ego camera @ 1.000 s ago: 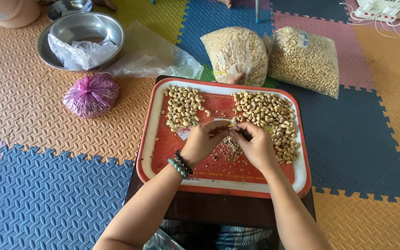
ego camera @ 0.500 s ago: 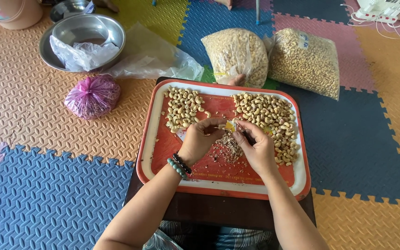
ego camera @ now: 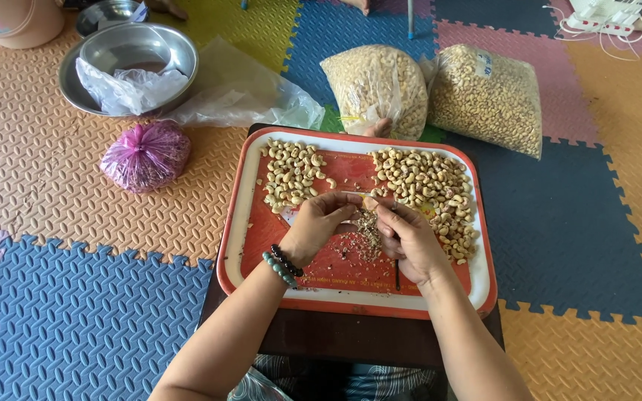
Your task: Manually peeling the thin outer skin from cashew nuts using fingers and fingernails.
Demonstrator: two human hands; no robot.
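Both hands drawn closer, left hand (ego camera: 321,223) and right hand (ego camera: 409,236) grip closed on cashew (ego camera: 369,202), above tray (ego camera: 351,293)

Cashew piles (ego camera: 293,174) and (ego camera: 429,186) flank a bare strip of the tray (ego camera: 351,167).

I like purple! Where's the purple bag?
The purple bag lies on the orange mat, left of the tray, below the metal bowl.

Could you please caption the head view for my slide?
Both hands work a cashew over a red tray holding two cashew piles.
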